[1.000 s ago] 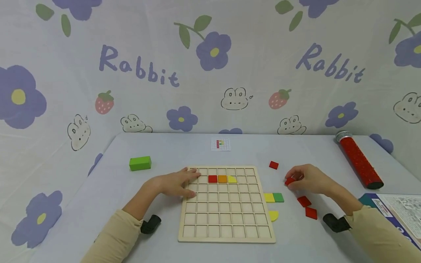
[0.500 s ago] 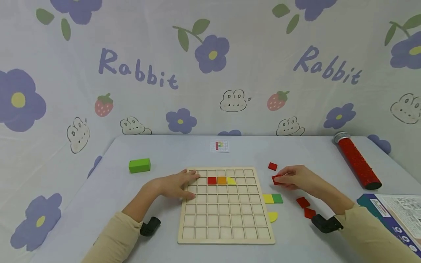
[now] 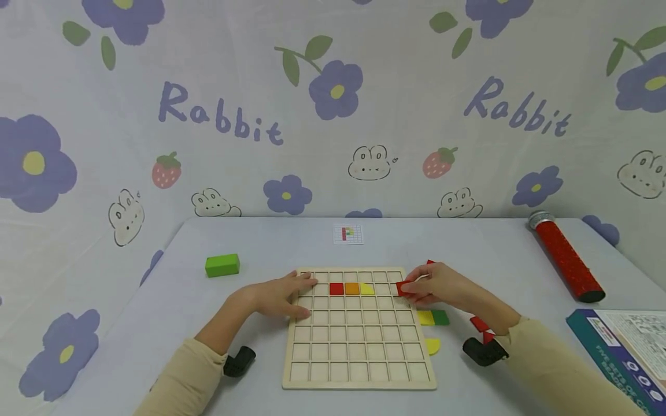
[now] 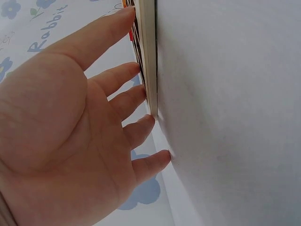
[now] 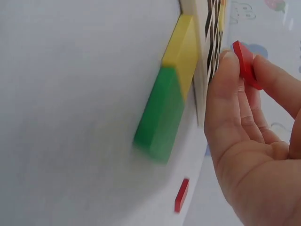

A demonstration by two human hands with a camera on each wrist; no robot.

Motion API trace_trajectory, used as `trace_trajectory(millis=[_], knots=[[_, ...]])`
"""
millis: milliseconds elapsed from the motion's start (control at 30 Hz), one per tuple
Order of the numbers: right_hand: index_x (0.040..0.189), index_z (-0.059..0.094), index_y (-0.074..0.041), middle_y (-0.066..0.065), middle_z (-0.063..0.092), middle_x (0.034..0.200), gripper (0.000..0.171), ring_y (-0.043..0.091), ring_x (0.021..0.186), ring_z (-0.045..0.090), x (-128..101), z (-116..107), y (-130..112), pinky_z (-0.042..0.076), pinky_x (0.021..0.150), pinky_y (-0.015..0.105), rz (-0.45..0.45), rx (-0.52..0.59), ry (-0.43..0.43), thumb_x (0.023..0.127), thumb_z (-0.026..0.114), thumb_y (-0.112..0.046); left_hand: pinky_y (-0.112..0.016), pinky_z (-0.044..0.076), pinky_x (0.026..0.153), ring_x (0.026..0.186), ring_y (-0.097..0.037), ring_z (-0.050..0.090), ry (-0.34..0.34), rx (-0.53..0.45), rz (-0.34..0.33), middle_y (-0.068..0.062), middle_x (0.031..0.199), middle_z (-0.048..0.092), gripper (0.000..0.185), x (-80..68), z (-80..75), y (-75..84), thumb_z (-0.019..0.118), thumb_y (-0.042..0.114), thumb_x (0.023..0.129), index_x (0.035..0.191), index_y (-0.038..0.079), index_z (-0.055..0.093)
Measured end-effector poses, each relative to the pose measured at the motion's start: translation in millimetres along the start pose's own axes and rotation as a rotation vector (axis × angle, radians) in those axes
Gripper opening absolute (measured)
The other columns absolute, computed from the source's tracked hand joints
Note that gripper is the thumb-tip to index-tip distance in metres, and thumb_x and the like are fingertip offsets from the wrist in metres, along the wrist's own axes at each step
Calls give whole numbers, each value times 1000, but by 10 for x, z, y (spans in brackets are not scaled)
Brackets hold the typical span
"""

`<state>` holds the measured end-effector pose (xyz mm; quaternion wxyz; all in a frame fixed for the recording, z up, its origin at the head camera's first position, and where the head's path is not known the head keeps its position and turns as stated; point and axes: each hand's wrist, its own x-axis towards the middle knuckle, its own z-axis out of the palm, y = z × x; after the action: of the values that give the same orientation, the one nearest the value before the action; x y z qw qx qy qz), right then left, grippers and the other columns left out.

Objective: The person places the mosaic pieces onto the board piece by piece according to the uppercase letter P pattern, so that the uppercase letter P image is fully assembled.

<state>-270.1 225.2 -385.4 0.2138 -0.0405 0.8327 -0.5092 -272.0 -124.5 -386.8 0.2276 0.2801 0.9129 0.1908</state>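
Observation:
A wooden grid board (image 3: 359, 385) lies flat on the table. My left hand (image 3: 281, 296) rests on its upper left edge, fingers spread; in the left wrist view the fingertips touch the rim and nothing is gripped. Between thumb and fingers my right hand (image 3: 442, 284) pinches a red square tile (image 5: 245, 66), held over the board's right side near its second row. In that row sit a red tile (image 3: 336, 289), an orange tile (image 3: 352, 289) and a yellow tile (image 3: 366, 289) with one curved side.
Right of the board lie a yellow square (image 3: 426, 318), a green square (image 3: 440, 318), a rounded yellow piece (image 3: 432, 346) and loose red tiles (image 3: 479, 324), partly hidden. Around stand a pattern card (image 3: 348, 234), green block (image 3: 222, 266), red microphone (image 3: 568, 260) and box (image 3: 598, 341).
My right hand has moved left with the red tile, from the table beside the board to over its right edge. The left hand has stayed in place.

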Motion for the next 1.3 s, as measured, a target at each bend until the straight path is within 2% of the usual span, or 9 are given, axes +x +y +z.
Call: trace_trajectory(millis=[167,400,600,767,967,1300], knots=[[106,62,1,10,66,97,31,20,77,65,52,124,-71,55,74,29,-20,-47,-31,89,69,-24,-51,13,112,144,-31,5,2,5,0,-9,157,17,73,-9,-1,2,63,36,92,151,12,28],[103,63,-3,7,66,90,26,18,72,60,144,348,-161,54,68,27,-16,-88,-19,88,70,-23,-51,12,112,144,-31,4,1,5,-3,-9,157,16,73,-11,5,-4,63,36,92,151,12,27],[103,64,-4,6,66,84,23,18,72,60,210,503,-226,52,67,26,-49,-111,-50,89,69,-22,-52,12,112,144,-31,4,3,-1,-2,-9,157,16,73,-13,6,-11,63,36,92,151,12,28],[103,65,-2,8,66,90,20,18,70,62,234,646,-298,55,68,28,-51,-82,-68,89,68,-16,-51,12,112,144,-31,4,-1,1,-2,-9,157,15,72,-16,6,-7,62,36,92,151,12,28],[101,64,2,11,65,94,17,18,70,66,245,773,-393,56,68,29,-27,16,-67,88,69,-8,-51,13,112,144,-32,4,1,4,1,-9,157,16,73,5,7,-14,63,37,92,151,11,28],[99,64,1,12,66,85,16,17,63,66,272,925,-452,56,63,28,-6,46,-9,86,70,-5,-52,14,112,144,-31,6,2,13,-3,-9,157,17,72,14,-3,-4,63,36,92,151,12,29]])
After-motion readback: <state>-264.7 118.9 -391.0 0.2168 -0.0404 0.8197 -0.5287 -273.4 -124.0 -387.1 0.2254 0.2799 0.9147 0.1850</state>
